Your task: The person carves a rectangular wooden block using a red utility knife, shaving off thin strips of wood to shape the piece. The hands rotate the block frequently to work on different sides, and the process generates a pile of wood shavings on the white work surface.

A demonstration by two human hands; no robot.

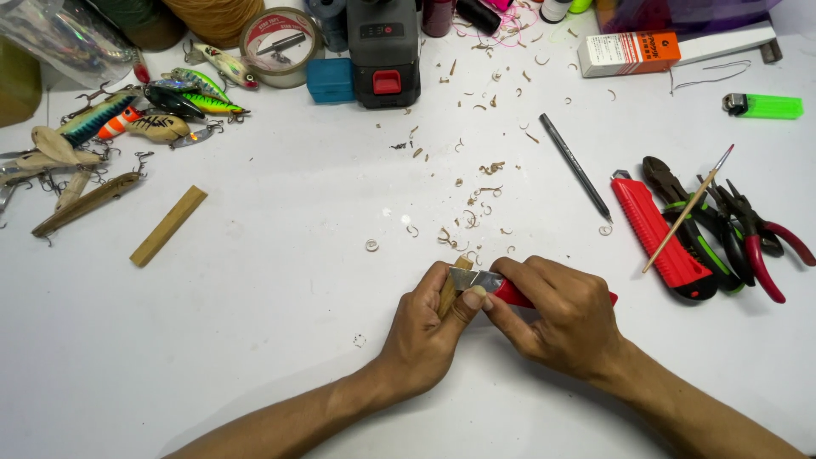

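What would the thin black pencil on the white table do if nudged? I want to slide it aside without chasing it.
The thin black pencil is long, slim and apparently round, so it would probably roll. It looks stiff and light. The white table seems smooth, so it would likely slide easily.

left hand: grips a small wooden stick, thumb on the blade
right hand: holds a red utility knife
table: white, with wood shavings
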